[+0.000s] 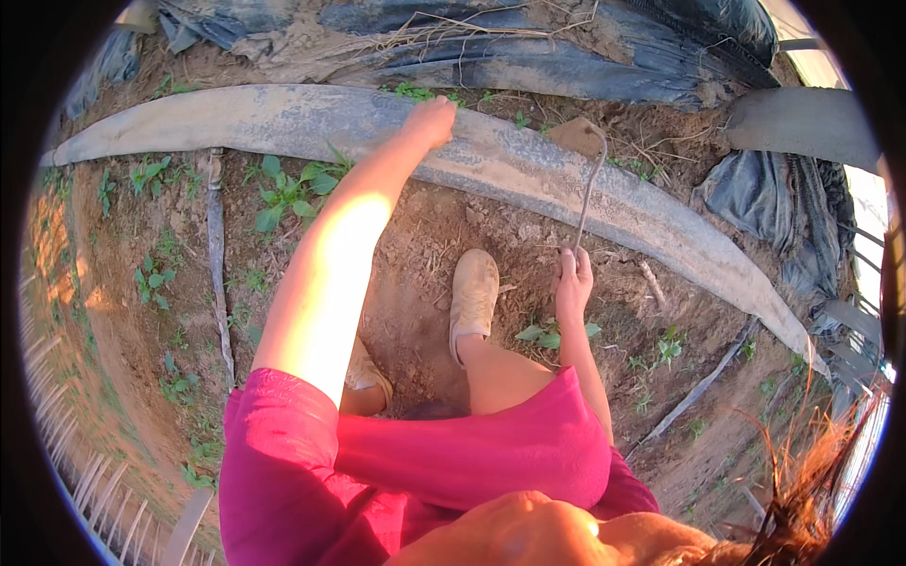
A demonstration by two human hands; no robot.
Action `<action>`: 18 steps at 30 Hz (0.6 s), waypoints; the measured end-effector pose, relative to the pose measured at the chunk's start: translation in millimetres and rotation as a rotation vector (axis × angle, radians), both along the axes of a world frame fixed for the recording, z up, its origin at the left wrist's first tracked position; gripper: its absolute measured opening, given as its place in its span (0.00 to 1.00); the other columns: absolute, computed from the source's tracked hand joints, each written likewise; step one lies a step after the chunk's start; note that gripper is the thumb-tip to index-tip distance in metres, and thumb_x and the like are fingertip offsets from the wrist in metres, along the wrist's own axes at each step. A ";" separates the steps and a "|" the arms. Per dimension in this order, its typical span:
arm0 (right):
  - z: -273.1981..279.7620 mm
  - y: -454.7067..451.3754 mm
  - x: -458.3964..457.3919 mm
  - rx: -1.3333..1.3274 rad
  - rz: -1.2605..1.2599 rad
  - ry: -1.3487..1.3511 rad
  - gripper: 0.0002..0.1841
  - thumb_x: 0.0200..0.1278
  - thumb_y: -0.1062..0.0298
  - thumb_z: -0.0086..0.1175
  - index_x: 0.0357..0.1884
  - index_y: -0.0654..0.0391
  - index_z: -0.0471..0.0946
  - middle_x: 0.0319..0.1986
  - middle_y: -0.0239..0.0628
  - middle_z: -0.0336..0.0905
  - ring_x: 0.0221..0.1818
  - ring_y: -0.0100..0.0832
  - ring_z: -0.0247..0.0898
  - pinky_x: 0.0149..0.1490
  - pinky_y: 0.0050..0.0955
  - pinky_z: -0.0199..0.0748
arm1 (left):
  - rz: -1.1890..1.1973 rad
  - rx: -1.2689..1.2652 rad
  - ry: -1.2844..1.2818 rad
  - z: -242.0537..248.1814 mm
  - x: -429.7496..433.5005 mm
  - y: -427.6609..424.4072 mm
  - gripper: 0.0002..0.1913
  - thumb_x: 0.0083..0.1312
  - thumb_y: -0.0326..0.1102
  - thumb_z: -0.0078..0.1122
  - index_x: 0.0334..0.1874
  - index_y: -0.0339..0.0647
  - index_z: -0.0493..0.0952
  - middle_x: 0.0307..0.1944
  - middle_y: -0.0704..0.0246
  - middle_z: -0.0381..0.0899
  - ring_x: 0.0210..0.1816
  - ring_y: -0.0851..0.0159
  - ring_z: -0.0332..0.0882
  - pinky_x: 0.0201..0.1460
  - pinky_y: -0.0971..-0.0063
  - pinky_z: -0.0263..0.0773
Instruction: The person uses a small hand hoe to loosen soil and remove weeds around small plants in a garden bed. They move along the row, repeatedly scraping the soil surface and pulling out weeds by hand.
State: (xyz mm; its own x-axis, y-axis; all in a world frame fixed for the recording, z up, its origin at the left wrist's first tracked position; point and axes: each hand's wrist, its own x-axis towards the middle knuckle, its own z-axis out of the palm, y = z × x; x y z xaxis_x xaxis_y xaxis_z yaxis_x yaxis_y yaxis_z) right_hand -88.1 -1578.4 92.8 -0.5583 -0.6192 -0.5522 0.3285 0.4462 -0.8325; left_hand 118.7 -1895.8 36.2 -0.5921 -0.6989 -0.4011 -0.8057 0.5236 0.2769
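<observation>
My right hand (575, 283) is closed around the lower end of a garden hoe (591, 187) with a thin bent metal shank. Its broad, soil-coloured blade (577, 136) lies over the far edge of a long grey flat hose or board-like strip (524, 159). My left hand (430, 122) is over that strip's far side, beside small green weeds (414, 92); its fingers are curled, and whether they hold anything cannot be told.
Dusty black plastic sheeting (538, 64) lies beyond the strip. Leafy green plants (283, 194) grow in bare soil nearer me. Wooden sticks (216, 247) stand or lie at left and right (697, 389). My shoe (474, 293) is between my arms.
</observation>
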 end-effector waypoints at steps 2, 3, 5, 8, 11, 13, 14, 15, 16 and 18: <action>4.6 -11.3 -6.1 0.017 -0.011 0.018 0.07 0.73 0.65 0.49 0.46 0.56 0.74 0.20 0.19 0.60 0.17 0.12 0.50 0.19 0.16 0.47 | -0.074 0.160 -0.132 -16.3 -23.0 -32.4 0.36 0.50 0.41 0.75 0.61 0.37 0.72 0.60 0.55 0.72 0.63 0.50 0.69 0.63 0.59 0.69; 5.9 -17.8 -9.0 0.087 -0.049 0.028 0.09 0.74 0.64 0.48 0.48 0.57 0.74 0.20 0.21 0.60 0.15 0.12 0.49 0.18 0.17 0.47 | -0.114 0.191 -0.157 -22.0 -29.6 -40.6 0.38 0.48 0.42 0.77 0.62 0.37 0.71 0.60 0.55 0.72 0.64 0.50 0.68 0.64 0.59 0.68; 7.7 -31.7 -13.1 -0.027 -0.052 0.018 0.07 0.74 0.65 0.49 0.45 0.56 0.74 0.20 0.19 0.60 0.17 0.11 0.49 0.19 0.16 0.47 | -0.178 0.208 -0.203 -28.5 -40.1 -56.5 0.41 0.45 0.43 0.79 0.62 0.37 0.71 0.61 0.56 0.72 0.66 0.50 0.66 0.65 0.59 0.66; 11.0 -54.1 -16.4 -0.040 -0.036 0.075 0.06 0.73 0.65 0.49 0.43 0.55 0.74 0.20 0.18 0.60 0.17 0.10 0.50 0.20 0.15 0.47 | -0.218 0.133 -0.142 -29.4 -39.2 -49.7 0.38 0.43 0.43 0.80 0.58 0.38 0.73 0.58 0.59 0.74 0.64 0.54 0.67 0.65 0.61 0.64; 16.9 -74.5 -24.0 -0.030 0.048 0.171 0.09 0.74 0.64 0.49 0.48 0.55 0.76 0.19 0.19 0.60 0.19 0.11 0.53 0.22 0.15 0.51 | -0.149 -0.088 0.088 -23.1 -21.2 -17.5 0.24 0.47 0.35 0.73 0.47 0.41 0.75 0.48 0.64 0.76 0.54 0.57 0.72 0.58 0.64 0.64; 21.8 -89.8 -36.0 -0.077 0.100 0.219 0.10 0.74 0.62 0.49 0.45 0.56 0.77 0.19 0.19 0.61 0.20 0.11 0.55 0.23 0.15 0.53 | -0.089 -0.244 0.210 -16.7 -9.6 10.0 0.16 0.50 0.32 0.67 0.42 0.43 0.75 0.42 0.66 0.75 0.49 0.59 0.72 0.54 0.65 0.65; 24.8 -99.0 -43.5 -0.089 0.175 0.308 0.10 0.74 0.62 0.48 0.44 0.56 0.78 0.19 0.19 0.62 0.20 0.11 0.55 0.24 0.15 0.53 | -0.072 -0.302 0.272 -13.5 -3.4 23.1 0.15 0.50 0.30 0.64 0.41 0.43 0.74 0.40 0.66 0.74 0.47 0.59 0.72 0.52 0.65 0.65; 28.4 -108.5 -50.9 -0.050 0.235 0.361 0.11 0.75 0.61 0.48 0.43 0.56 0.78 0.19 0.19 0.62 0.21 0.11 0.56 0.24 0.15 0.54 | -0.048 -0.357 0.325 -9.8 2.5 37.8 0.13 0.51 0.28 0.61 0.40 0.43 0.74 0.38 0.67 0.73 0.45 0.59 0.71 0.50 0.65 0.65; 32.9 -119.4 -59.1 0.016 0.336 0.412 0.12 0.74 0.60 0.49 0.42 0.57 0.78 0.19 0.21 0.63 0.21 0.13 0.57 0.26 0.17 0.56 | -0.023 -0.425 0.391 -6.4 7.2 48.1 0.12 0.51 0.26 0.58 0.39 0.43 0.74 0.35 0.67 0.72 0.43 0.59 0.71 0.48 0.65 0.66; 40.9 -150.0 -72.1 0.018 0.663 0.559 0.13 0.73 0.57 0.49 0.39 0.57 0.77 0.19 0.26 0.65 0.23 0.18 0.60 0.29 0.22 0.61 | 0.010 -0.447 0.420 0.0 13.4 61.3 0.10 0.51 0.27 0.55 0.37 0.44 0.74 0.34 0.68 0.70 0.42 0.59 0.71 0.48 0.66 0.66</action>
